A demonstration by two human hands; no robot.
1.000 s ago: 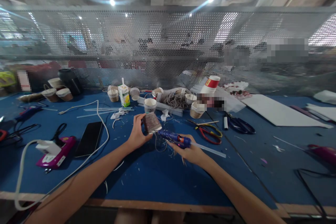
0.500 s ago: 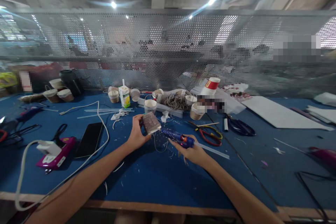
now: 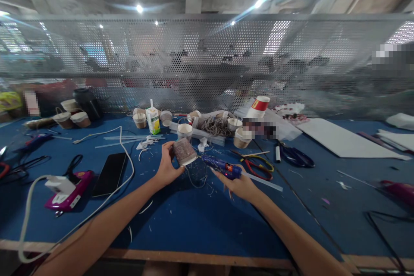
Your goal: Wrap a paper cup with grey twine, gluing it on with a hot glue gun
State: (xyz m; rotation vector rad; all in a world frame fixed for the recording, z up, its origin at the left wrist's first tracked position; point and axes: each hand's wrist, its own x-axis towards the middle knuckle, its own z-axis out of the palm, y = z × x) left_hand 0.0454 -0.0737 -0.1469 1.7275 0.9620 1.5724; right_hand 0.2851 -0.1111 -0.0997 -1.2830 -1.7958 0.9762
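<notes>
Tilted on its side, a paper cup (image 3: 185, 152) wrapped in brownish-grey cord is gripped by my left hand (image 3: 168, 168), its pale rim facing lower right. A cord end (image 3: 196, 184) dangles below it in a loop. My right hand (image 3: 238, 183) is wrapped round a blue hot glue gun (image 3: 223, 166), with a clear glue stick (image 3: 261, 181) sticking out of its back. The gun's nozzle points left and sits close to the cup's rim; I cannot tell whether they touch.
Behind my hands stand a white cup (image 3: 185, 130), a drink carton (image 3: 153, 120) and a heap of cord (image 3: 217, 126). Scissors (image 3: 258, 167) lie right of the glue gun. On the left are a phone (image 3: 110, 174), a purple power strip (image 3: 71, 192) and a white cable (image 3: 132, 166).
The glue gun's nozzle has shifted slightly right, away from the cup. My left hand has turned the cup a little, and its rim shows more.
</notes>
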